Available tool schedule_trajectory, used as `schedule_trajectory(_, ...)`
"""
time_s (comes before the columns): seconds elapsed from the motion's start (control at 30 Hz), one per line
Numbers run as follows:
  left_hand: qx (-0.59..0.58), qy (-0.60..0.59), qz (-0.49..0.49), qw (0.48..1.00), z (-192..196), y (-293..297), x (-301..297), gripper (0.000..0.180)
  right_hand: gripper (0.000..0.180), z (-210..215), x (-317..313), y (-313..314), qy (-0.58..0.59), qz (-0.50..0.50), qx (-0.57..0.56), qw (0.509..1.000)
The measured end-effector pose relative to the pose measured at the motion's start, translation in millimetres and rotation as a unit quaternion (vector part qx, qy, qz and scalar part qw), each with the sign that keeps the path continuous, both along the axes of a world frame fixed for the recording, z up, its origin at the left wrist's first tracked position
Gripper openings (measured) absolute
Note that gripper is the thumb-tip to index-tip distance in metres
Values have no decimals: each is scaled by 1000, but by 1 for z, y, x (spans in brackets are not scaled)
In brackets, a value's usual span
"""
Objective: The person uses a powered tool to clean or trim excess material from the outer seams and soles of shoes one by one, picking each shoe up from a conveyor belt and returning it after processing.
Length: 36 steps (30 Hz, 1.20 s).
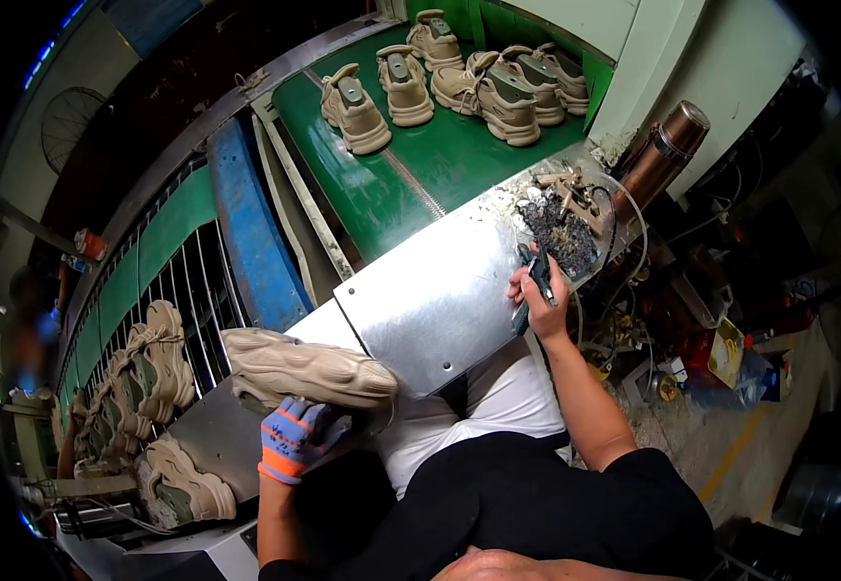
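Note:
My left hand (293, 436), in a grey-blue glove with an orange cuff, grips the near side of a beige chunky-soled sneaker (309, 371). The sneaker lies tipped on its side over the metal ledge, its ridged sole edge turned up. Part of my left fingers is hidden against it. My bare right hand (545, 295) is closed round a dark pair of pliers (539, 269), held above the right part of the silver metal plate (440, 290). Just beyond the pliers sits a heap of dark scraps (561, 228).
Several beige sneakers (358, 116) stand on a green conveyor belt (372, 194) ahead. More sneakers (154, 363) line a rack at left; another sneaker (188, 484) lies nearer. A copper-coloured flask (668, 155) stands at right, above cluttered cables and bottles. A blue metal bar (254, 232) runs between rack and belt.

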<state>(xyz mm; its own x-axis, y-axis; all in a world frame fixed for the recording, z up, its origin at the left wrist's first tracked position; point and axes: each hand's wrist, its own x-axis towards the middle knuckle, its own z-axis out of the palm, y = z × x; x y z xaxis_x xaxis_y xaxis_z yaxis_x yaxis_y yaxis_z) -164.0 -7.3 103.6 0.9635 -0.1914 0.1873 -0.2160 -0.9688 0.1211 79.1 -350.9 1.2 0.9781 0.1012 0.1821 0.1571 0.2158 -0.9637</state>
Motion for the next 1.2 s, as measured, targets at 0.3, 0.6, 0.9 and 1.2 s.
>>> schedule_trajectory(0.3,57,72,-149,985,16,-52,107,69,48,3,1,3,18,-38,84,996)
schedule_trajectory(0.6,-316,-314,96,890,67,5,40,91,44,4,-30,-64,69,-105,8,992)
schedule_trajectory(0.9,-417,-239,58,875,87,6,67,83,50,100,-77,52,-180,332,-34,925)
schedule_trajectory(1.2,-480,-191,0,856,87,20,88,80,48,168,-47,150,-328,336,46,882)
